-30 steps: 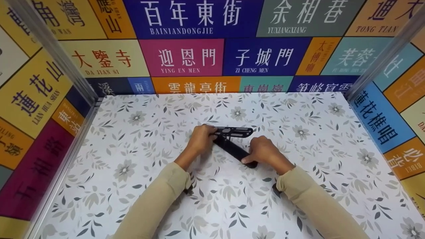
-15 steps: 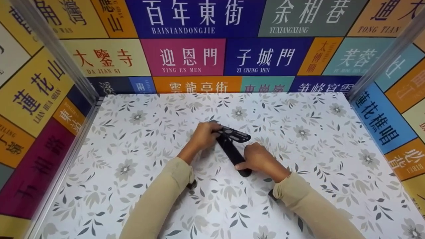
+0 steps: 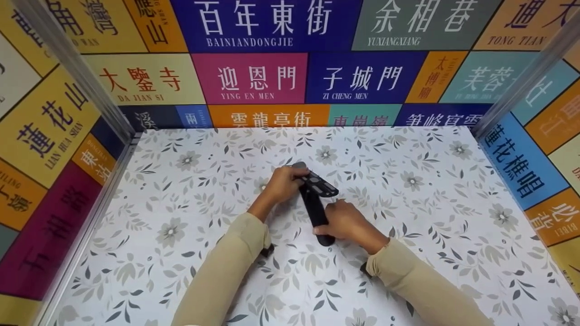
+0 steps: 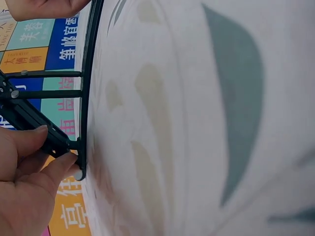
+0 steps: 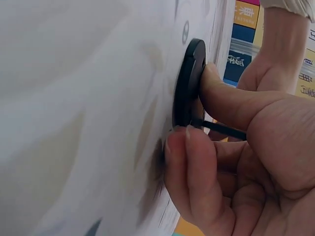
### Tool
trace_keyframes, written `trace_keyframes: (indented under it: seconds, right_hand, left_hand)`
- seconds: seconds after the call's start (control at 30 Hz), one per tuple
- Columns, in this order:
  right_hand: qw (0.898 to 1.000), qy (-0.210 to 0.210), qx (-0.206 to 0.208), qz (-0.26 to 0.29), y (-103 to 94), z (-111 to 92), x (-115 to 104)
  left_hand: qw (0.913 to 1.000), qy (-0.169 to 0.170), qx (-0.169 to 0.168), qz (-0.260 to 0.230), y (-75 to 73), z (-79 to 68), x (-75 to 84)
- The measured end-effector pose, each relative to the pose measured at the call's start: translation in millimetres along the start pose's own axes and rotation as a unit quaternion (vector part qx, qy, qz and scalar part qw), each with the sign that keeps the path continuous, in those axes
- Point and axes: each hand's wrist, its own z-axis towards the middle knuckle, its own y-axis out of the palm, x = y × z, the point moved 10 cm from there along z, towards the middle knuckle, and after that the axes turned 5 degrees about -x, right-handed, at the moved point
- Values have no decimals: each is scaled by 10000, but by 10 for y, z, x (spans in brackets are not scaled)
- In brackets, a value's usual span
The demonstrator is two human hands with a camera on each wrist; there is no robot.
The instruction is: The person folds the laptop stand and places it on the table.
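A black folding stand (image 3: 313,210) lies on the table in the head view, its flat base slanting toward me. From the far end rises a slotted upper plate (image 3: 322,185), tilted above the base to the right. Thin struts (image 4: 47,93) link the two parts in the left wrist view. My left hand (image 3: 284,183) pinches the far, hinged end between thumb and fingers. My right hand (image 3: 346,222) holds the near end of the base, thumb on top and fingers along the right edge. That rounded end (image 5: 189,81) stays close against the tabletop in the right wrist view.
A white cloth (image 3: 217,271) printed with grey leaves and flowers covers the table. Panels with colourful lettering (image 3: 253,77) stand behind it and along both sides, with clear corner strips (image 3: 108,104) between them.
The stand has turned clockwise, its near end swinging left and toward me. The upper plate has turned with it. Both hands have kept hold; the right moved left and nearer, the left slightly right.
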Motion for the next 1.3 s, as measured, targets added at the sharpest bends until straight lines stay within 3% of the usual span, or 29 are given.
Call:
trace_keyframes:
  seconds: [0.47,0.73,0.9,1.03,1.13,1.2,1.23,1.3]
  right_hand:
    - [9995,270,-42,124,68,17,-143]
    - [9980,466,-175,379,126,18,-69]
    - [9979,131,-487,409,176,52,-49]
    - [9973,-292,-591,324,140,62,-60]
    - [9939,-260,-751,768,115,17,-14]
    - [9870,-74,-790,1398,83,-22,49]
    - [9791,79,-800,1866,69,-39,95]
    - [9523,346,-758,2934,34,-57,192]
  left_hand:
    - [9978,-120,-167,-634,110,71,-51]
    - [9968,-82,-153,-777,141,78,-63]
    - [9962,-322,-385,-713,173,-12,-81]
    - [9976,-479,-269,-429,139,-135,-52]
    - [9952,-793,39,-571,63,-273,-33]
    - [9889,-1086,278,-973,-10,-376,-14]
    - [9827,-1243,356,-1329,-38,-424,-5]
    - [9591,-1597,420,-2298,-62,-512,6]
